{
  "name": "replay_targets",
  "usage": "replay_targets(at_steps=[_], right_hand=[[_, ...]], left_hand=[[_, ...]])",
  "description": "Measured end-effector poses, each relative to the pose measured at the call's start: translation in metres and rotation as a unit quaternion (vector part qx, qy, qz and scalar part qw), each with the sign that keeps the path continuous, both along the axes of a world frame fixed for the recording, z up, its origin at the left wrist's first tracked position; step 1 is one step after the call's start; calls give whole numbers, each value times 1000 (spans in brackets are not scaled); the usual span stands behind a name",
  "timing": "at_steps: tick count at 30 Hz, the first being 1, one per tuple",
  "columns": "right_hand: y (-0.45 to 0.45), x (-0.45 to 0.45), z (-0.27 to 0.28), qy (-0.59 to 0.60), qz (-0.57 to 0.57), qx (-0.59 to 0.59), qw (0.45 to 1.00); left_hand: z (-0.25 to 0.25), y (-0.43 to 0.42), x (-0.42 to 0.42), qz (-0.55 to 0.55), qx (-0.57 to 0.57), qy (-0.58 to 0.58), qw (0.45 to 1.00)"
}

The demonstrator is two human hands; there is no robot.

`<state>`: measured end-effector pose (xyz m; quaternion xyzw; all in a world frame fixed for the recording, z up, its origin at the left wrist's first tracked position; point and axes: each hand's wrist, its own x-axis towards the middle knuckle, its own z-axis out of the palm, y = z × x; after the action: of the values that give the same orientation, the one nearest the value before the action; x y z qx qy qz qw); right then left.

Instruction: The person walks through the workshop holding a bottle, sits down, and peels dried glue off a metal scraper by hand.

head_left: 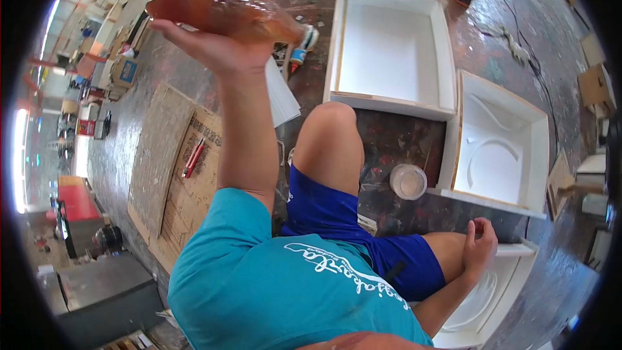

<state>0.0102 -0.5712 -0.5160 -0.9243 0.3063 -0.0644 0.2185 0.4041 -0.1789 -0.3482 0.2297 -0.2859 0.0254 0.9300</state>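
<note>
Raised at the upper left, my left hand [227, 48] is wrapped round a clear bottle [214, 11] of reddish-brown liquid. The bottle lies nearly sideways across the palm, its narrower end towards the right. My right hand [479, 245] rests by my bent right knee, with loosely curled fingers and nothing visible in it. Between my legs and the white boxes, a round clear tub [408, 181] stands on the dark floor.
Two open white wooden boxes [395, 105] [538, 210] lie ahead; curved white strips [495, 149] are inside the right one. Another white box [518, 266] holds coiled material beside my right arm. Red pliers-like tools [194, 158] lie on a wooden board [152, 155] at left.
</note>
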Motion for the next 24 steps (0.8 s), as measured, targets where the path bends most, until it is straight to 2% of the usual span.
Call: replay_targets(at_steps=[1, 2, 3, 5, 6, 7, 8, 9, 11, 12, 14, 15, 17, 19, 24], right_hand=[[-1, 0, -1, -12, 17, -6, 1000], [-3, -1, -4, -7, 20, -7, 1000], [-6, -2, -6, -3, 33, -8, 999], [-7, 1, -7, 0, 39, 7, 999], [-18, -1, -17, -15, 43, 24, 999], [-28, 3, -33, -28, 38, 42, 998], [-26, 15, -43, -39, 53, 30, 997], [-29, 20, -46, -39, 68, 13, 997], [-36, 21, -37, 13, 89, -22, 996], [-36, 30, -42, 43, 93, -31, 994], [-44, 47, -52, 70, 118, -49, 989], [-25, 61, -40, 103, 108, -39, 988], [10, 70, 14, 188, 87, -27, 978], [16, 79, 16, 195, 99, -36, 975], [15, 81, 14, 192, 90, -22, 977]], left_hand=[[-11, 3, 1, 19, -1, -65, 998], [-33, 3, 8, 159, 163, -198, 954], [-86, -8, 22, 175, 124, -95, 972], [-133, -20, -2, 298, 364, -90, 878], [-117, -15, -39, 295, 480, -51, 825], [-120, -19, -46, 172, 286, -74, 940], [-122, -22, -53, 17, 85, -94, 992], [-105, -19, -80, 272, 210, -215, 914], [-127, 5, -91, 306, 415, -154, 843], [-134, 20, -89, 315, 512, -127, 789], [-146, 38, -96, 292, 440, -100, 843], [-146, 47, -98, 271, 407, -93, 867], [-128, 52, -114, 292, 372, -91, 876], [-117, 51, -121, 306, 305, -64, 899], [-138, 60, -121, 223, 232, 14, 947]])
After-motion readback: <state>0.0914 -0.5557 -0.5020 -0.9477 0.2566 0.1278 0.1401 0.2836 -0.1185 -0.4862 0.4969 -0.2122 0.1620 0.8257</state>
